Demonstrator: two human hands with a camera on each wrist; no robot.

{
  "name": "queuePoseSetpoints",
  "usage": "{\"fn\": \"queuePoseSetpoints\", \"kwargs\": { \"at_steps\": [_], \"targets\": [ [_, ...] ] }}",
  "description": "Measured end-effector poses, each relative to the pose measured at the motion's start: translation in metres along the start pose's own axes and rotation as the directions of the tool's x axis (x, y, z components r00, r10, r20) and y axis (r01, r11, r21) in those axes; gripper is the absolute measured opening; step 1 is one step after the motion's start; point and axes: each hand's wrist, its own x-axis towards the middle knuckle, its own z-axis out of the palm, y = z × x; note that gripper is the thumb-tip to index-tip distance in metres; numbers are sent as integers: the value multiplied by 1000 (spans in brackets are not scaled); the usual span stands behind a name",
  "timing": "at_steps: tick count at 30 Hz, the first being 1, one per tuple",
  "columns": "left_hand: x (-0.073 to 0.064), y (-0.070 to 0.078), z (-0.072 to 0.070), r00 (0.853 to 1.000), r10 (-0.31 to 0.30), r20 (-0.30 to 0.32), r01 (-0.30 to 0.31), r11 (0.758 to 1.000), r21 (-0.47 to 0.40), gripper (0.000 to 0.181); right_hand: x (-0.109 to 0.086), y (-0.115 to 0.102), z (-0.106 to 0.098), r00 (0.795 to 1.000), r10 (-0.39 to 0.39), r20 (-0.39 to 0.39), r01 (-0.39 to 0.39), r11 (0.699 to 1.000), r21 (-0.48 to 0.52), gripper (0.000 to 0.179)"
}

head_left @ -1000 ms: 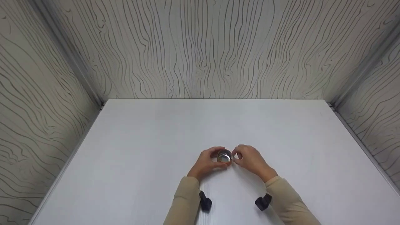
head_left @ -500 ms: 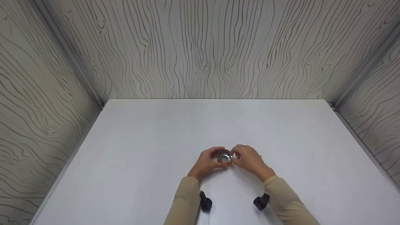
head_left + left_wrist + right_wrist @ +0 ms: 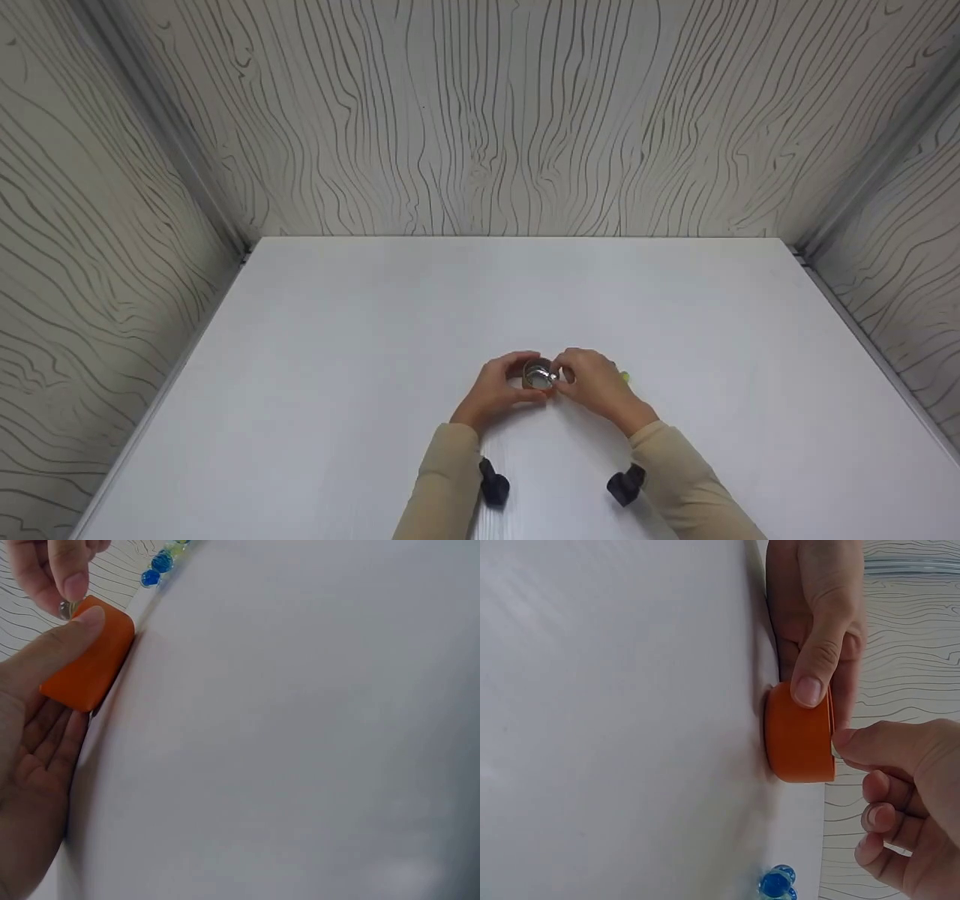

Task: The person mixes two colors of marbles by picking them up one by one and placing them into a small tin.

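A small round orange bowl (image 3: 799, 733) with a shiny metal inside (image 3: 538, 379) sits on the white table, its opening upward. My left hand (image 3: 491, 390) holds it from the left, thumb on the near side and fingers round the far side. At its right rim, my right hand (image 3: 600, 384) pinches a small, clear, shiny ball (image 3: 65, 610) between thumb and forefinger. The right hand's other fingers curl loosely, as the right wrist view shows. Whether the ball touches the rim I cannot tell.
Several blue beads or marbles (image 3: 161, 561) lie on the table beyond the bowl; a yellow-green one (image 3: 625, 376) shows just behind my right hand. The white table (image 3: 360, 315) ends at wood-patterned walls (image 3: 480, 120). A dark wrist camera (image 3: 493, 487) hangs by each sleeve.
My right hand has shifted slightly left, bringing the pinched ball to the bowl's rim. The yellow-green piece behind that hand has come into sight. My left hand and the bowl stay put.
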Motion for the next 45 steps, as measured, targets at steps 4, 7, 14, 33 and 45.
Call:
{"fn": "queuePoseSetpoints", "kwargs": {
  "at_steps": [4, 7, 14, 33, 45],
  "targets": [
    [0, -1, 0, 1000, 14, -2, -14, 1000, -9, 63, 0, 0, 0, 1000, -17, -7, 17, 1000, -1, 10],
    [0, -1, 0, 1000, 15, -6, -15, 1000, -18, 62, 0, 0, 1, 1000, -23, -11, 23, 1000, -1, 10],
    [0, 1, 0, 1000, 7, -1, -7, 1000, -9, 62, 0, 1, 0, 999, -45, -23, 45, 999, 3, 10],
    [-1, 2, 0, 999, -30, -16, 29, 999, -18, 63, -7, 7, -3, 998, -59, -6, 59, 998, -17, 10],
    [-2, 0, -1, 1000, -6, -18, 6, 1000, 30, 64, -12, 14, -6, 1000, -1, 13, 1, 1000, -15, 12]
  ]
}}
